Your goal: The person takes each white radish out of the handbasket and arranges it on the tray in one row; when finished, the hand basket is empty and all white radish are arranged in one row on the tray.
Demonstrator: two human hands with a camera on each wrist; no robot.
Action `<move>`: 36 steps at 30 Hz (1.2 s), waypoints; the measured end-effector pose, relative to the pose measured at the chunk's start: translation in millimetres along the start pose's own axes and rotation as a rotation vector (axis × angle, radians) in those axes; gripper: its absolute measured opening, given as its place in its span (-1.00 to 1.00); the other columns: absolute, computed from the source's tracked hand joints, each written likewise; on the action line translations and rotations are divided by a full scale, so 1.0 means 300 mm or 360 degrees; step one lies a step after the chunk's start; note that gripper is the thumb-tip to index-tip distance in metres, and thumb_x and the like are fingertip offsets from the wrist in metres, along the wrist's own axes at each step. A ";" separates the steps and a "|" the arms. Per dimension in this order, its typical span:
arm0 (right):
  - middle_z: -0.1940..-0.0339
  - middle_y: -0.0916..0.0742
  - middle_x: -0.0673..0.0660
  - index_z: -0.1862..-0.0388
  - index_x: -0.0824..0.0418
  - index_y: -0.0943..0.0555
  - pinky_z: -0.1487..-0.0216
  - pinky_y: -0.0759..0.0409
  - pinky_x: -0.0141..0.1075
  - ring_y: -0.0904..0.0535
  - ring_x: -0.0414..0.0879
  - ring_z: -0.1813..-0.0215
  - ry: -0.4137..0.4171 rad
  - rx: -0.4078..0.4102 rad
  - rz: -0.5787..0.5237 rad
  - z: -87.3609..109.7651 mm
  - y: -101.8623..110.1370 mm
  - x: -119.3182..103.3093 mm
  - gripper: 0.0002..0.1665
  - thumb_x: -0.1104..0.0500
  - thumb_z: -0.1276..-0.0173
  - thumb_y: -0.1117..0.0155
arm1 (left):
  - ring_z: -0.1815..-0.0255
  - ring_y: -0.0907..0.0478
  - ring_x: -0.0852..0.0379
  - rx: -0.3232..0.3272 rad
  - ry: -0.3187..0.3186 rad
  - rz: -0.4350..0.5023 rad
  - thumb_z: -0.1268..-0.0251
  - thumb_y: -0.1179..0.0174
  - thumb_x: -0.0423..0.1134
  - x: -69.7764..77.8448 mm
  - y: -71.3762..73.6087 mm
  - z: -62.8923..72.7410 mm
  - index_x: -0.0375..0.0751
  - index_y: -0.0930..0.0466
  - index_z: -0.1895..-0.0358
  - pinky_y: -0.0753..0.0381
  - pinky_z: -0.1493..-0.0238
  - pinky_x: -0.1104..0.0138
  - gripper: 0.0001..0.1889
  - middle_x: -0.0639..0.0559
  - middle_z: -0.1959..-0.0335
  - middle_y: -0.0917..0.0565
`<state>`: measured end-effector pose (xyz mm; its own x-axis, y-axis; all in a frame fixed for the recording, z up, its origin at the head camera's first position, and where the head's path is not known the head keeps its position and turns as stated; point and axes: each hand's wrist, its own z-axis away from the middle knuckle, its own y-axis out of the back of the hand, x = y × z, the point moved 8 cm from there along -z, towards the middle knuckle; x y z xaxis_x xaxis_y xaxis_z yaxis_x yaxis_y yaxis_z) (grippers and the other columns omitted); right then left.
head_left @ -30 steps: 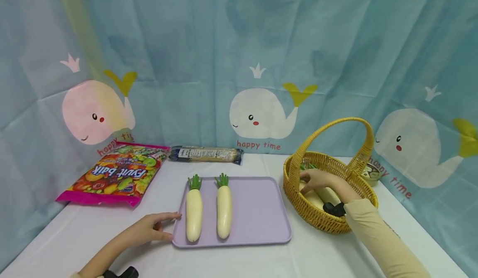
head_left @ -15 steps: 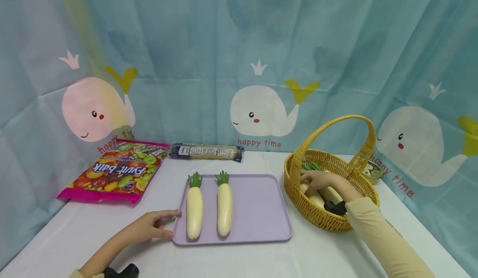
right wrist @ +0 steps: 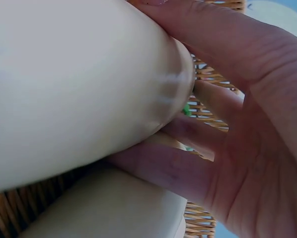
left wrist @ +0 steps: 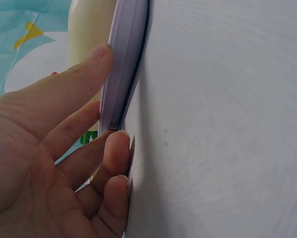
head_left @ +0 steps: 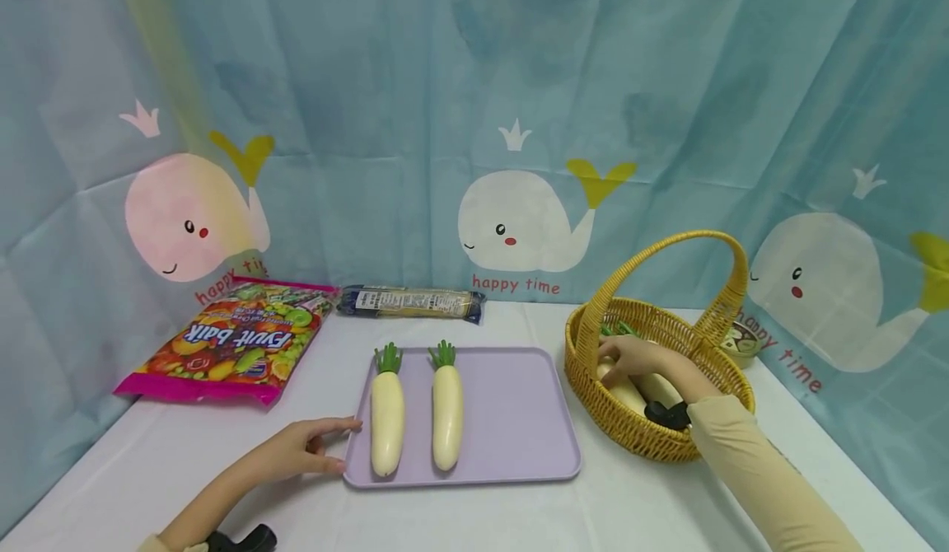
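Observation:
My left hand (head_left: 292, 453) rests at the left edge of a lilac tray (head_left: 519, 420). In the left wrist view, its thumb touches the tray's rim (left wrist: 122, 64) and other fingertips are on the white tablecloth. Two white radishes with green tops, a left radish (head_left: 387, 428) and a right radish (head_left: 447, 420), lie side by side on the tray. Inside the yellow wicker basket (head_left: 630, 437), my right hand (head_left: 633, 357) grips a white radish (right wrist: 89, 84), thumb on one side and fingers on the other. Another radish (right wrist: 113, 208) lies beside it. The hand partly hides both in the head view.
The basket's tall handle (head_left: 667, 243) arches above my right hand. A fruit candy bag (head_left: 230, 346) lies at the left, and a long clear packet (head_left: 410, 302) at the back. Behind the basket stands a small round tin (head_left: 741, 342). A whale-print curtain (head_left: 385, 123) closes off the back.
The head view has shifted slightly. My right hand stays in the basket with only small finger movement around the radish; my left hand stays at the tray's edge.

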<state>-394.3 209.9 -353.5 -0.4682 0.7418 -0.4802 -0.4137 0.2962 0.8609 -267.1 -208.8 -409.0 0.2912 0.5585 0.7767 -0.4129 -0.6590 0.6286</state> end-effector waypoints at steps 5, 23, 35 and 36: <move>-0.20 -0.28 0.51 0.40 0.14 -0.59 -0.02 -0.30 0.00 -0.06 0.38 -0.24 0.0013 0.0028 0.0052 -0.005 0.008 0.002 -0.84 0.17 -0.02 -0.39 | 0.62 -0.23 0.28 -0.0009 0.0011 0.0028 -0.06 -0.27 -0.13 0.003 0.001 0.002 -0.37 -0.38 -0.14 -0.22 0.58 0.43 -0.41 0.07 0.60 -0.38; -0.31 -0.11 0.45 0.09 0.27 -0.59 0.25 -0.48 -0.16 -0.17 0.37 -0.19 -0.0036 0.0232 -0.0139 0.022 0.093 0.013 -0.53 0.07 -0.03 -0.40 | 0.62 -0.23 0.29 -0.0009 -0.0037 0.0024 -0.07 -0.26 -0.16 -0.001 0.005 0.005 -0.39 -0.38 -0.14 -0.22 0.59 0.43 -0.43 0.11 0.62 -0.37; -0.42 0.09 0.18 -0.13 0.27 -0.47 0.21 -0.49 -0.07 -0.10 0.40 -0.22 -0.0042 0.0282 -0.0633 0.092 0.163 0.021 -0.41 0.06 -0.14 -0.31 | 0.62 -0.23 0.28 -0.0024 0.0000 0.0025 -0.06 -0.27 -0.13 -0.006 -0.001 0.007 -0.38 -0.38 -0.14 -0.21 0.59 0.43 -0.42 0.10 0.63 -0.36; -0.42 0.10 0.17 -0.14 0.27 -0.45 0.19 -0.48 -0.05 -0.12 0.38 -0.21 -0.0045 0.0290 -0.0653 0.099 0.167 0.021 -0.41 0.06 -0.15 -0.30 | 0.62 -0.23 0.29 -0.0026 -0.0012 0.0025 -0.07 -0.27 -0.14 -0.005 -0.001 0.006 -0.38 -0.38 -0.14 -0.21 0.59 0.43 -0.42 0.11 0.63 -0.36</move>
<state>-394.9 247.1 -308.4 -0.2713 0.5563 -0.7855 -0.4154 0.6685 0.6169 -265.9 -210.2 -410.2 0.2912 0.5443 0.7867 -0.4312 -0.6594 0.6158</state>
